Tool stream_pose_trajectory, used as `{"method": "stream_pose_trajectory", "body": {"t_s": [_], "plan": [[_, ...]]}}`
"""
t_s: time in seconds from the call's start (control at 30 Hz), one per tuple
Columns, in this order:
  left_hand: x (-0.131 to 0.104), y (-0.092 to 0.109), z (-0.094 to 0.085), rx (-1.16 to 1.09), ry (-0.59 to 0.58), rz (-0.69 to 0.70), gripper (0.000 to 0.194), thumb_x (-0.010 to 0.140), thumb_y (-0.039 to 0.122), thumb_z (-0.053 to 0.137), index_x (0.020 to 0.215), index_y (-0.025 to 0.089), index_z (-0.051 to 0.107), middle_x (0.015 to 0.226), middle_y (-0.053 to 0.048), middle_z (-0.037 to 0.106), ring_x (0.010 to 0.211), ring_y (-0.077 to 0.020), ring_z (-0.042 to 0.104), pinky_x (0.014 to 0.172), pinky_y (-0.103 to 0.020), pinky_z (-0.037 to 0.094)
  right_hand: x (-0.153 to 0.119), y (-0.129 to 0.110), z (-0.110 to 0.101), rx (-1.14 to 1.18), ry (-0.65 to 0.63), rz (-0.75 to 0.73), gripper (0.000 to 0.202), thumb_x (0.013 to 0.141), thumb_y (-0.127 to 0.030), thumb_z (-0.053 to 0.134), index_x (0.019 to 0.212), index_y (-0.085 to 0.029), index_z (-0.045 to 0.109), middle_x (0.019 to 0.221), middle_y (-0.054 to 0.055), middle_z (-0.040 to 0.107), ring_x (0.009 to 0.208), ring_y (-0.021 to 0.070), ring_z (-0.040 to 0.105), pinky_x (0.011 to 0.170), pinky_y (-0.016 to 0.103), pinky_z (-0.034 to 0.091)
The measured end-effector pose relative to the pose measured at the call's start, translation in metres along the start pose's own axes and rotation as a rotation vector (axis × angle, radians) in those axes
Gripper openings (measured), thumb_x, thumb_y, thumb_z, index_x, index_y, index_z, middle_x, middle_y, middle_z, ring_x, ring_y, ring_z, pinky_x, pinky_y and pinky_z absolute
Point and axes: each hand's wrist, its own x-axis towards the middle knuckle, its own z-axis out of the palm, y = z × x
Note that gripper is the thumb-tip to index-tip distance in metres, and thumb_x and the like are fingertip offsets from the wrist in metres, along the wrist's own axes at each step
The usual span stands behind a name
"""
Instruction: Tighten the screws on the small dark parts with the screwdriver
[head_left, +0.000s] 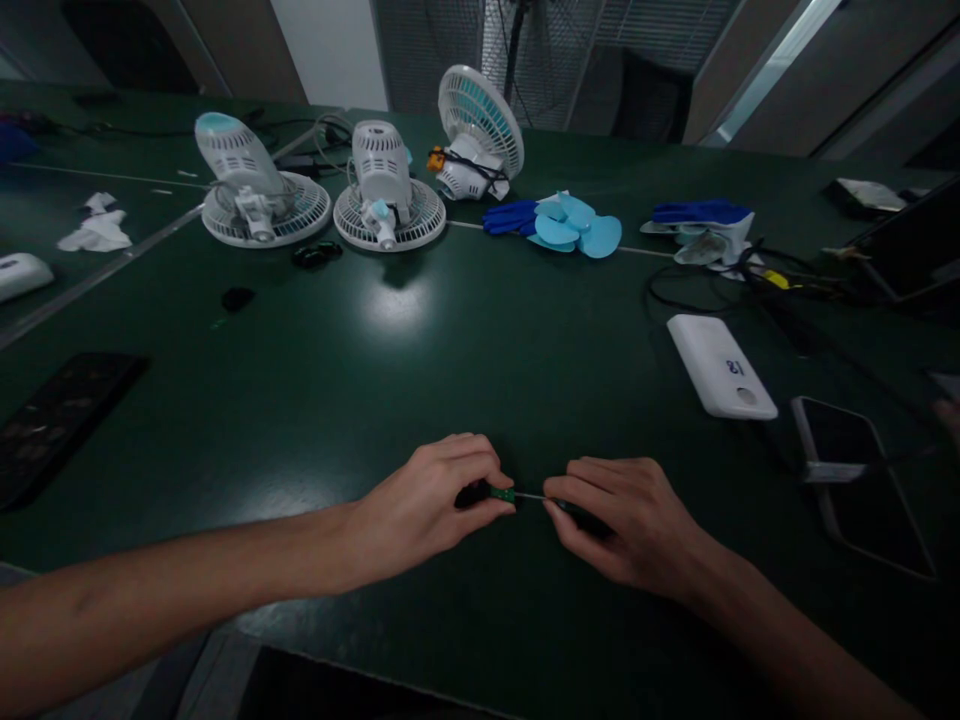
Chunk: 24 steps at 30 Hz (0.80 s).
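Near the table's front edge, my left hand [442, 490] pinches a small green circuit board [503, 494] with a dark piece behind it, mostly covered by the fingers. My right hand [626, 520] is closed around a screwdriver [579, 516] with a black handle. Its thin metal shaft points left and reaches the board's right end; whether the tip touches the board or sits in it, I cannot tell. Both hands rest low over the dark green table [420, 400].
Three white fans stand along the back: a left fan [262, 205], a middle fan [386, 190] and a right fan [480, 130]. Blue fan blades [576, 225] lie beside them. At right are a white power bank [721, 368] and phones [840, 440]; a black tray [64, 415] lies left.
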Motion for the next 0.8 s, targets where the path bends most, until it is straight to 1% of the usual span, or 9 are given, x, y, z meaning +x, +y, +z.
{"method": "stream_pose_trajectory", "body": {"t_s": [0.17, 0.33, 0.5, 0.63, 0.8], "plan": [[-0.0004, -0.0005, 0.0002, 0.003, 0.005, -0.001, 0.017, 0.100, 0.029, 0.063, 0.106, 0.014, 0.066, 0.100, -0.006, 0.061, 0.091, -0.0163, 0.058, 0.081, -0.030, 0.046, 0.0013, -0.0006, -0.0017, -0.008, -0.020, -0.005, 0.014, 0.097, -0.020, 0.056, 0.104, -0.020, 0.068, 0.077, -0.001, 0.061, 0.064, 0.0123, 0.053, 0.059, 0.029, 0.030], [0.0011, 0.0017, -0.0008, 0.011, -0.007, 0.001, 0.017, 0.101, 0.029, 0.061, 0.105, 0.014, 0.067, 0.099, -0.006, 0.061, 0.090, -0.0159, 0.058, 0.081, -0.030, 0.046, 0.0017, -0.0008, -0.0025, -0.034, -0.028, 0.009, 0.016, 0.098, -0.020, 0.054, 0.105, -0.021, 0.068, 0.078, -0.001, 0.062, 0.064, 0.0125, 0.053, 0.059, 0.029, 0.030], [0.0016, 0.0023, -0.0016, 0.012, -0.001, 0.013, 0.015, 0.100, 0.028, 0.062, 0.104, 0.014, 0.067, 0.098, -0.007, 0.061, 0.090, -0.0169, 0.058, 0.080, -0.030, 0.046, 0.0027, -0.0007, -0.0035, -0.071, -0.048, -0.030, 0.017, 0.098, -0.019, 0.052, 0.105, -0.021, 0.068, 0.076, -0.002, 0.060, 0.062, 0.0119, 0.053, 0.058, 0.029, 0.030], [0.0008, 0.0020, -0.0020, 0.003, -0.008, 0.011, 0.017, 0.101, 0.029, 0.060, 0.105, 0.014, 0.067, 0.098, -0.007, 0.062, 0.089, -0.0166, 0.058, 0.079, -0.030, 0.046, 0.0033, 0.0000, -0.0028, -0.020, -0.033, -0.021, 0.016, 0.099, -0.020, 0.053, 0.106, -0.020, 0.068, 0.076, -0.002, 0.061, 0.062, 0.0115, 0.053, 0.057, 0.029, 0.030], [0.0007, 0.0019, -0.0019, -0.004, -0.009, 0.007, 0.016, 0.101, 0.028, 0.061, 0.105, 0.014, 0.066, 0.099, -0.006, 0.061, 0.090, -0.0160, 0.058, 0.079, -0.030, 0.046, 0.0016, 0.0020, -0.0015, 0.015, -0.053, 0.006, 0.015, 0.098, -0.020, 0.056, 0.108, -0.020, 0.067, 0.078, -0.002, 0.061, 0.063, 0.0112, 0.054, 0.058, 0.029, 0.030]]}}
